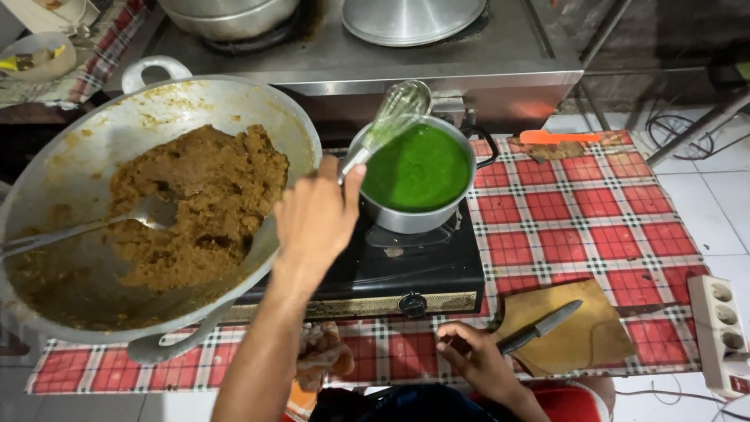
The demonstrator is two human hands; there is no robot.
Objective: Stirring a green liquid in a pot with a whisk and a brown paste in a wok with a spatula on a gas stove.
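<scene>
My left hand [316,219] grips the handle of a wire whisk [398,109], whose head is raised over the rim of a small metal pot [406,220]. The pot is full of bright green liquid [418,168] and stands on a black single-burner stove [406,270]. My right hand [473,355] rests with curled fingers on the red checked tablecloth [609,227] at the front edge. It holds nothing and lies just left of the handle of a dark knife [539,327].
A large wok [258,109] with brown mash [199,203] and a metal spatula [144,212] fills the left. The knife lies on a wooden board [582,340]. An orange spatula [558,137] lies far right, a white power strip [723,328] at the right edge, a crumpled cloth [324,359] in front.
</scene>
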